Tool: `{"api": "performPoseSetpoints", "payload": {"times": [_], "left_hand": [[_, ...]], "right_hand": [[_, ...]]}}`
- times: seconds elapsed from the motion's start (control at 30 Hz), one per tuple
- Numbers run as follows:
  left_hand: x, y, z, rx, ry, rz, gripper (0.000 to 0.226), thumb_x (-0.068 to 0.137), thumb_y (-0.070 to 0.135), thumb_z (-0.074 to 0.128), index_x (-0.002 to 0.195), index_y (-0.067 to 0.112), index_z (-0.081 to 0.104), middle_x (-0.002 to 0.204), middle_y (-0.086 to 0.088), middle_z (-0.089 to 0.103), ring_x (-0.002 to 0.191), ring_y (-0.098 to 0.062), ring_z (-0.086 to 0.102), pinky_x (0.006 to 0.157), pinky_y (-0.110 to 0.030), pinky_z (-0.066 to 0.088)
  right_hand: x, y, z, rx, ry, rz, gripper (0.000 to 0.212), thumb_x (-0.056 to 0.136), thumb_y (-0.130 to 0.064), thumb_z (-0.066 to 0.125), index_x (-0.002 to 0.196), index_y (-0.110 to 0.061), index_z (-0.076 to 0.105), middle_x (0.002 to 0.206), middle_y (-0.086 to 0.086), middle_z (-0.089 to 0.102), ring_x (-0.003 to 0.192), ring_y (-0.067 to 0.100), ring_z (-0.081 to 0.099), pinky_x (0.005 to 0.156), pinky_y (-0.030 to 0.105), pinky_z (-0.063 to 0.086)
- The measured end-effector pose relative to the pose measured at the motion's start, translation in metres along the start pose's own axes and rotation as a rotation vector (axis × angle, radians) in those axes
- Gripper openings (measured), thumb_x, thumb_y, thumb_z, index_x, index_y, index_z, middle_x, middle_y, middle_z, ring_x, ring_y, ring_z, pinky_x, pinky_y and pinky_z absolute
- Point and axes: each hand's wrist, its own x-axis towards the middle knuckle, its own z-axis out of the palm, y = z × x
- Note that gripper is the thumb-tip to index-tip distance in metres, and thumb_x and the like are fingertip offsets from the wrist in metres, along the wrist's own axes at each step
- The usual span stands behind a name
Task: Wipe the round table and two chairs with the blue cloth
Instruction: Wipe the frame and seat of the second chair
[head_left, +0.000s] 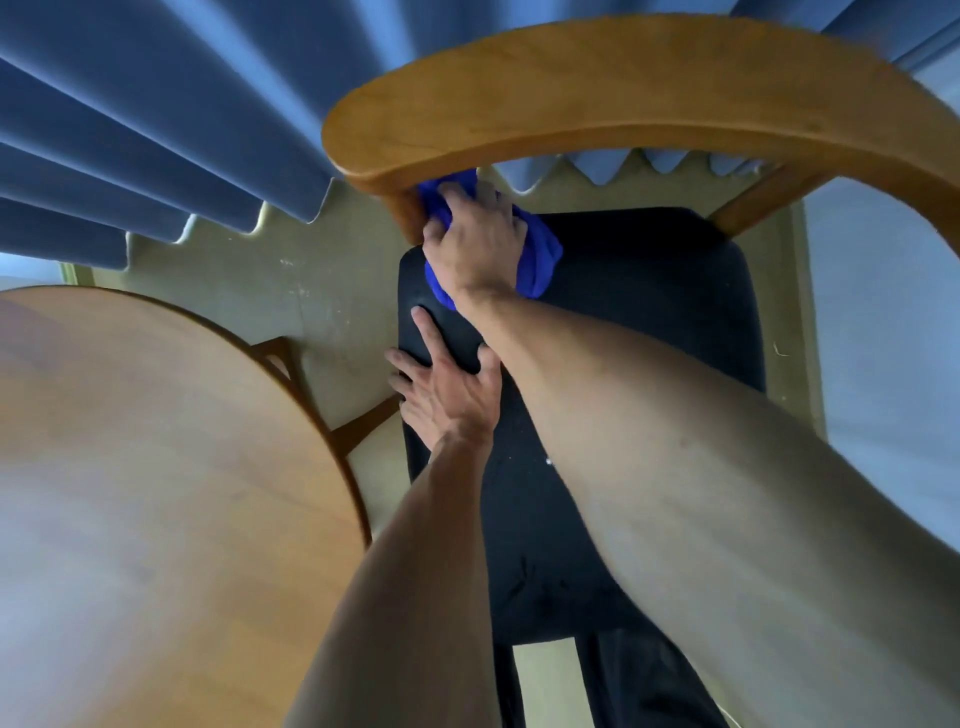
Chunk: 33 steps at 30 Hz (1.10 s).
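A wooden chair with a curved backrest (597, 98) and a black seat (649, 322) stands right below me. My right hand (480, 244) is shut on the bunched blue cloth (540, 260) and presses it against the left upright under the backrest. My left hand (447, 384) lies flat with spread fingers on the seat's left edge and holds nothing. The round wooden table (145, 467) fills the lower left, beside the chair. Only one chair is in view.
Blue pleated curtains (156, 130) hang behind the table and chair, down to a pale yellowish floor (311, 291). A wooden table leg brace (363, 421) shows between table and chair. My dark trouser legs (639, 680) stand at the seat's front edge.
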Motion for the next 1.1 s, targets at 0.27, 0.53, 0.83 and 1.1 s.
{"api": "performPoseSetpoints", "payload": {"times": [0.27,0.53,0.83,1.1], "left_hand": [[-0.002,0.001,0.01,-0.031,0.081,-0.01,0.086,0.083,0.072,0.025,0.153,0.037,-0.012,0.15,-0.026,0.027,0.113,-0.042,0.044,0.075,-0.043,0.035],[-0.022,0.001,0.025,-0.117,0.139,-0.013,0.074,0.094,0.064,0.019,0.156,0.032,-0.007,0.162,-0.022,0.004,0.147,-0.039,0.013,0.111,-0.056,0.027],[-0.03,0.009,0.023,-0.111,0.149,-0.018,0.067,0.1,0.049,0.024,0.157,0.023,0.0,0.163,-0.021,0.0,0.15,-0.034,0.005,0.115,-0.05,0.017],[-0.041,0.001,0.024,-0.099,0.152,0.01,0.065,0.101,0.049,0.024,0.157,0.025,0.002,0.163,-0.021,0.001,0.15,-0.035,0.005,0.114,-0.051,0.02]], "right_hand": [[-0.004,0.077,-0.025,-0.11,0.111,0.043,0.05,0.089,-0.018,0.057,0.138,-0.023,0.051,0.139,0.01,0.048,0.125,0.03,0.046,0.105,0.042,0.036],[-0.014,0.119,-0.05,-0.08,0.166,0.183,0.056,0.087,-0.017,0.062,0.14,-0.026,0.049,0.149,0.005,0.04,0.135,0.025,0.038,0.11,0.041,0.032],[-0.041,0.156,-0.065,-0.063,0.236,0.312,0.056,0.088,-0.015,0.06,0.141,-0.026,0.047,0.151,0.008,0.038,0.136,0.026,0.038,0.11,0.042,0.032],[-0.066,0.197,-0.083,0.003,0.3,0.551,0.065,0.086,-0.011,0.061,0.145,-0.028,0.04,0.151,0.012,0.036,0.133,0.03,0.039,0.102,0.052,0.039]]}}
